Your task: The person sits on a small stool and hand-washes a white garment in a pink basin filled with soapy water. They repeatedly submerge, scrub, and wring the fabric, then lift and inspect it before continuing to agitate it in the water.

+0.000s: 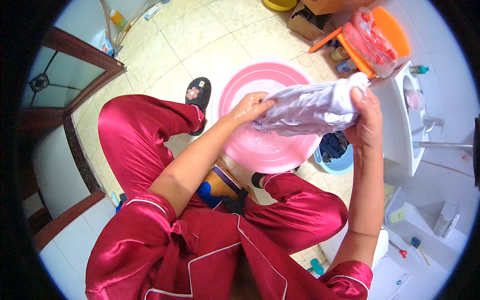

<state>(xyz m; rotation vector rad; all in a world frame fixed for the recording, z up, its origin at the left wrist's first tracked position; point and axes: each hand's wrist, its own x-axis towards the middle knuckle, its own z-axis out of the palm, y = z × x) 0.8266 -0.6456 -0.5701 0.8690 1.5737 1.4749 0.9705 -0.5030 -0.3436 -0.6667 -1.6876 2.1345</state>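
Note:
Between my two hands a wet, bunched white cloth (311,107) is stretched above a pink plastic basin (258,161). My left hand (253,107) grips its lower left end, the fingers curled into the fabric. At the other end my right hand (363,114) holds a thick folded roll of it, thumb on top. Both hands look wet. Sudsy water (262,142) shows in the basin under the cloth. Part of the basin's right side is hidden by the fabric.
A light blue tub (347,163) with dark clothes (332,146) stands right of the basin. An orange plastic chair (399,32) bears a red plastic bag (369,41). A white washbasin (399,120) is at the right wall. On the left is a framed glass door (71,71).

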